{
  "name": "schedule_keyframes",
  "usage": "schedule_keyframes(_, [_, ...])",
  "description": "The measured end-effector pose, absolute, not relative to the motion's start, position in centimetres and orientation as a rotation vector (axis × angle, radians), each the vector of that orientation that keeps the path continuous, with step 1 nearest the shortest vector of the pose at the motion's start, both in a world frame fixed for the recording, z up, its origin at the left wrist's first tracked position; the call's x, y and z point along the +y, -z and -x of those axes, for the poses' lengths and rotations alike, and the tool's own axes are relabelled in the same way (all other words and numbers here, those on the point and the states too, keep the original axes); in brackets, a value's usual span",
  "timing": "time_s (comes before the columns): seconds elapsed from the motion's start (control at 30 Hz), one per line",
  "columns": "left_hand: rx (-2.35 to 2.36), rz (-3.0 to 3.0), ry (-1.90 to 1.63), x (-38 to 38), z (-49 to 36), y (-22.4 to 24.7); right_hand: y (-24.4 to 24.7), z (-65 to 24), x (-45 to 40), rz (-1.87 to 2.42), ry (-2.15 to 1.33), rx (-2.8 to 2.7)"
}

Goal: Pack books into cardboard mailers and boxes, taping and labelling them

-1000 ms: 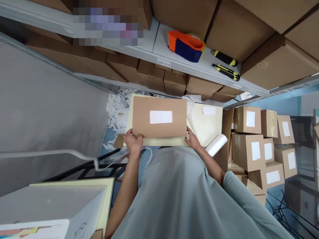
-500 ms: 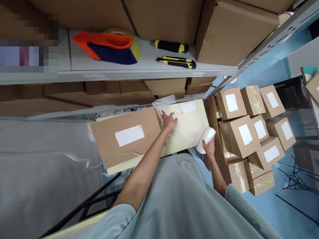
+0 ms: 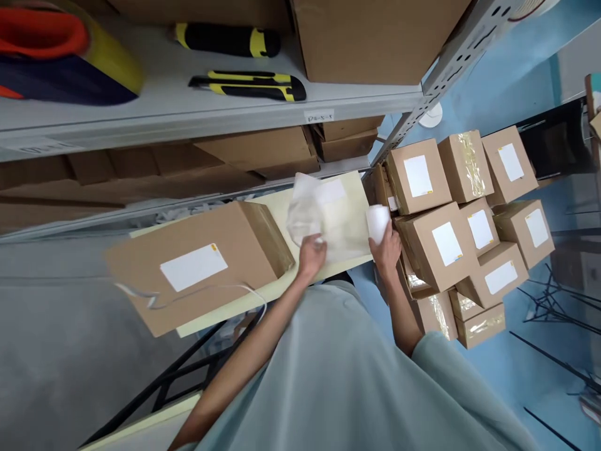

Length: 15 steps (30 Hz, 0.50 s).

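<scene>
Clearly, both hands are occupied: the left hand [image 3: 312, 255] has its fingers curled on the near edge of a translucent film [image 3: 304, 213], and the right hand [image 3: 385, 254] is wrapped around a white roll [image 3: 377, 222] at the table's right end. The left forearm slants inward across the front of the body; the right reaches forward, close to the side. Under the film lies a cream tabletop [image 3: 277, 205], with a white label [image 3: 332, 190] showing through, its print unreadable. Left of the film, a cardboard box [image 3: 230, 228] rests aslant, bearing another label [image 3: 194, 267], too small to read. To the right, taped, labelled boxes [image 3: 436, 275] are stacked above a blue floor [image 3: 509, 382]. Beyond the table, a grey shelf [image 3: 159, 111] carries two yellow-and-black cutters [image 3: 251, 86], an orange-and-blue tape dispenser [image 3: 107, 72] and a blurred tag [image 3: 319, 116].
</scene>
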<state>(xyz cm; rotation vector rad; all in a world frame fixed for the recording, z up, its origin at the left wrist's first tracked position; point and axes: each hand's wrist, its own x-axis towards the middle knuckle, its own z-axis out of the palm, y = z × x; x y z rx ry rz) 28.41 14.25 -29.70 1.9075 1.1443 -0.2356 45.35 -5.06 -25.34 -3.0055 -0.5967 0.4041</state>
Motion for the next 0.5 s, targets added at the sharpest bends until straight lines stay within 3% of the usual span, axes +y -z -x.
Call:
schedule_keyframes(0.17, [0.779, -1.901, 0.432, 8.4, -28.6, 30.3, 26.9, -48.3, -2.7, 3.051, -0.474, -0.896])
schedule_keyframes(0.33, [0.657, -1.925, 0.503, 9.4, -29.8, 31.1, 27.9, -47.8, -3.0, 3.016, -0.459, -0.855])
schedule_keyframes(0.5, [0.783, -2.034, 0.335, 11.7, -29.7, 29.4, 27.9, -47.1, -0.5, 2.641, -0.461, -1.177])
